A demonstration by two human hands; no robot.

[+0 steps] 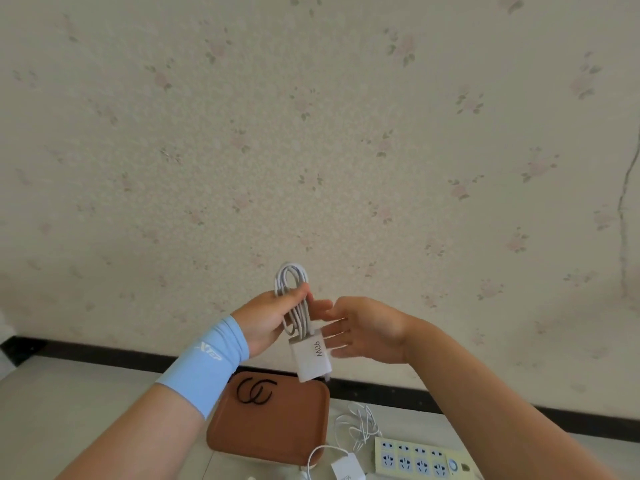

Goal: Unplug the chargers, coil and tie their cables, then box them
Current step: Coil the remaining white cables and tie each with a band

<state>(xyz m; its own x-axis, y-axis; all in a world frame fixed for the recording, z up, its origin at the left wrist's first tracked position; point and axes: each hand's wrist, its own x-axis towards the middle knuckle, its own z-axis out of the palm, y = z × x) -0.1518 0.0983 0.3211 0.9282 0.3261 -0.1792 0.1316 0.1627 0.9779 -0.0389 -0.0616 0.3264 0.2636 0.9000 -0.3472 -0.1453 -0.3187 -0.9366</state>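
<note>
My left hand point(268, 320) grips a coiled white cable point(292, 289), raised in front of the wall. A white charger block marked 90W point(313, 356) hangs from the coil's lower end. My right hand point(363, 329) is beside the charger with its fingers straight, their tips reaching behind the block. Two black elastic ties point(255, 390) lie on a brown tray point(277, 431) below. A second white charger point(346, 471) with its loose cable point(358, 424) lies at the bottom edge next to the power strip point(419, 457).
The pale yellow power strip has no plug in its visible sockets. The tray and strip rest on a light table. A flowered wall with a black skirting fills the background.
</note>
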